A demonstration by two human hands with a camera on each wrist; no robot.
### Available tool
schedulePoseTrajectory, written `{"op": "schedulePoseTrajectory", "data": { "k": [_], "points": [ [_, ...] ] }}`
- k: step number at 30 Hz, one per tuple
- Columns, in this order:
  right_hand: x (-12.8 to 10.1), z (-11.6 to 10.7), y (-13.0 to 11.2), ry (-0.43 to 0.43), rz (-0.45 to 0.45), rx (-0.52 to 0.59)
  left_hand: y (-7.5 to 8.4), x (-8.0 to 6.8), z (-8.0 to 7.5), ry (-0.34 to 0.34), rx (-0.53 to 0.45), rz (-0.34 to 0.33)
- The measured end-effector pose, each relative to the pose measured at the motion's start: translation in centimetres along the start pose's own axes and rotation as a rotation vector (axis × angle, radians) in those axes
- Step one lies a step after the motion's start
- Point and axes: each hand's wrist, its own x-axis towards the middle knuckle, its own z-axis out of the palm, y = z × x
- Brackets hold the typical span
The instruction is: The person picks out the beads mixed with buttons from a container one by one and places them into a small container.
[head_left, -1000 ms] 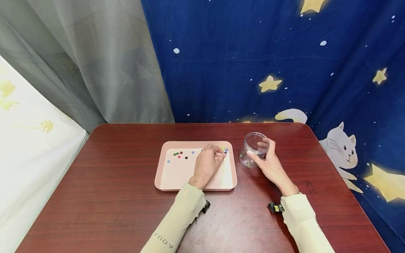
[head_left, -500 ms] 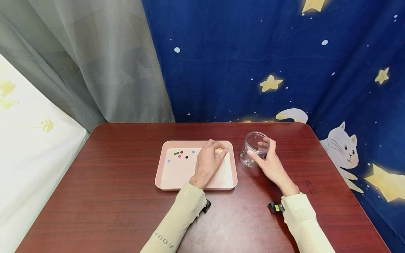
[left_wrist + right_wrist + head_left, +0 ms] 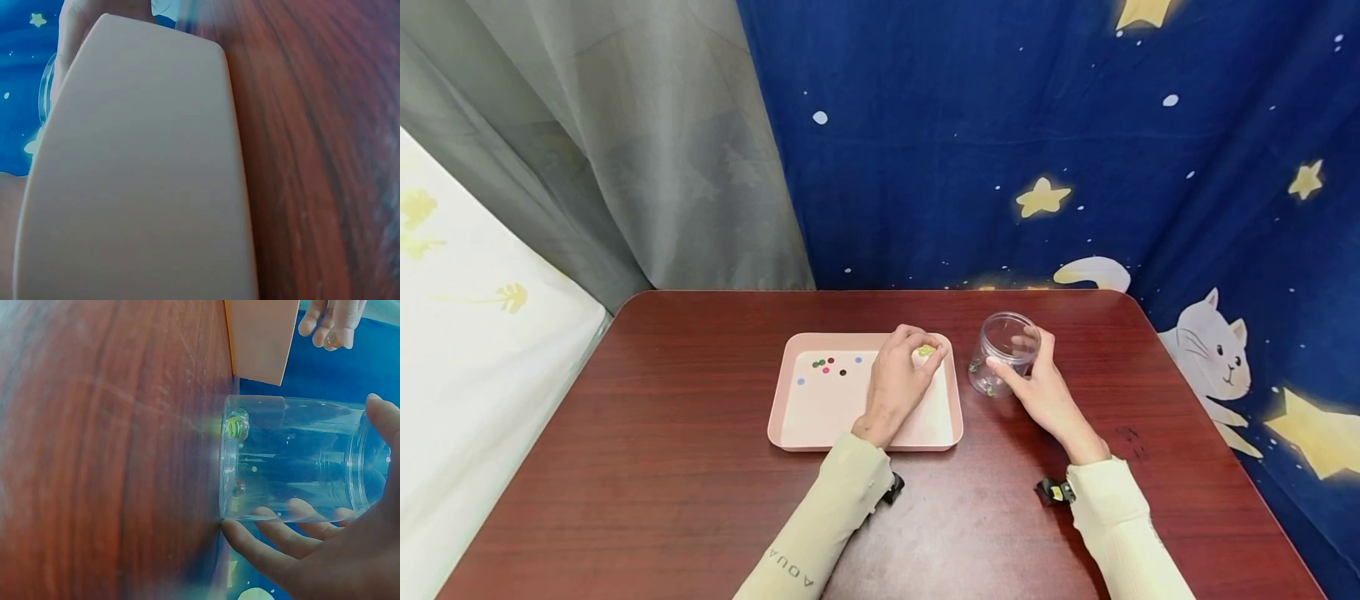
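Observation:
My left hand [image 3: 897, 379] is over the right part of a shallow pink tray [image 3: 805, 417], thumb and fingers brought together. In the right wrist view, a small clear, brownish glass marble [image 3: 332, 340] shows between those fingertips. Just beyond the thumb lie yellow round pieces [image 3: 927, 351] in the tray. My right hand [image 3: 1043, 387] grips a clear lidless jar [image 3: 1000, 354] standing upright on the table, right of the tray. Near the jar's bottom are a few marbles, one with a green and yellow swirl [image 3: 237, 427].
Several small round coloured pieces [image 3: 825, 364] lie scattered in the tray's left half. The tray's outer wall [image 3: 144, 162] fills much of the left wrist view. Beyond the red-brown table's far edge [image 3: 880, 292] hang grey and blue curtains [image 3: 925, 142].
My left hand has lifted slightly toward the back right, and the blue piece seen at its fingertips no longer shows in the head view. My right hand and the jar stay put.

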Motion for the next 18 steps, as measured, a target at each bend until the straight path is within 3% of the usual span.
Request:
{"op": "schedulePoseTrajectory", "data": {
  "k": [18],
  "points": [
    [0.02, 0.00, -0.02, -0.002, -0.007, 0.005, 0.95, -0.26, 0.09, 0.041, -0.080, 0.060]
  ]
}}
